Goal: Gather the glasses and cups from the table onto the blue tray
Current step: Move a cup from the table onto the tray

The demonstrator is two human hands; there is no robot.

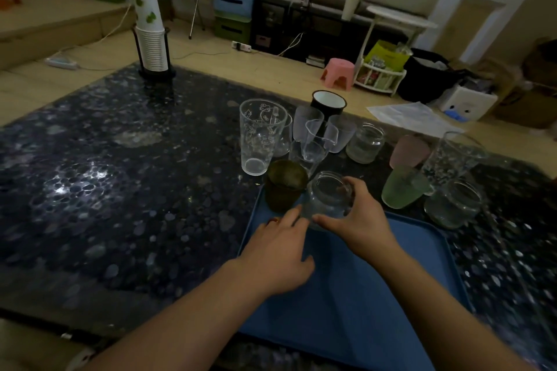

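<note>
Dark table (120,175), right hand (358,220) hiding jar (327,199) base

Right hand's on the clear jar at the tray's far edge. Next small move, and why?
Probably set the clear jar down on the blue tray beside the brown cup and let go. The right hand grips it over the tray's far left corner, the left hand touches its base, and the tray's near part is bare.

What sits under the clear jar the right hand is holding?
The blue tray lies under the jar, at its far edge beside the brown cup. The jar's base is covered by both hands' fingers, so whether it touches the tray cannot be seen.
</note>
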